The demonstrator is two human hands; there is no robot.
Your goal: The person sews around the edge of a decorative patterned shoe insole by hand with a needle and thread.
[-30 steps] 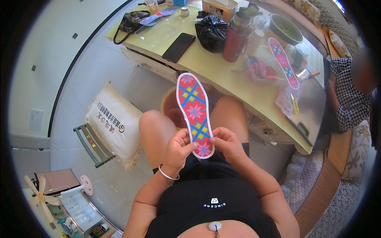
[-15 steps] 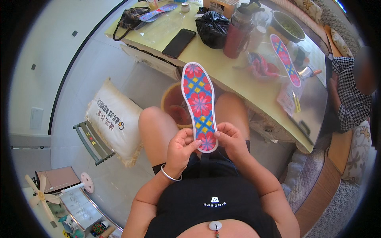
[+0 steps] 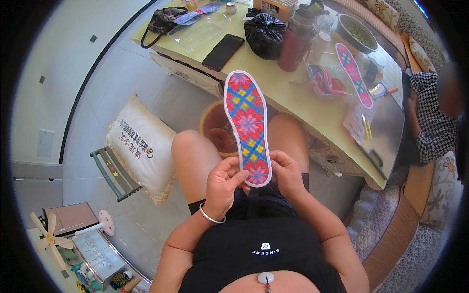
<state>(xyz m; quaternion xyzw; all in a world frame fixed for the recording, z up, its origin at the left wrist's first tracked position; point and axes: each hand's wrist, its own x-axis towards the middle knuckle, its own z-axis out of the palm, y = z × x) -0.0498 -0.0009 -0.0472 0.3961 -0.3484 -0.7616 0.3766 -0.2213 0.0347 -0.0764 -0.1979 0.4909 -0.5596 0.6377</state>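
An embroidered insole (image 3: 249, 124) with red and pink flowers, blue bands, yellow diamonds and a white rim stands tilted above my lap, its pattern facing me. My left hand (image 3: 223, 184) pinches its lower left edge, thumb on the front and fingers behind. At the lower right edge, my right hand (image 3: 288, 173) is closed, its fingertips partly hidden behind the insole; what they pinch is hidden. A thin blue thread (image 3: 282, 196) trails below the right hand over my dark shorts. A matching insole (image 3: 353, 75) lies on the table to the right.
The pale yellow table (image 3: 273, 88) bears a black phone (image 3: 223, 52), a black plastic bag (image 3: 265, 35), a dark red thermos (image 3: 294, 46), a green basket (image 3: 357, 32) and a yellow cutter (image 3: 366, 126). A bucket (image 3: 210, 124) stands below. Another person (image 3: 430, 112) sits at right.
The insole has shifted slightly up and turned a little. My right thumb has left its front face and is now beside and behind the right edge. My left hand keeps its pinch.
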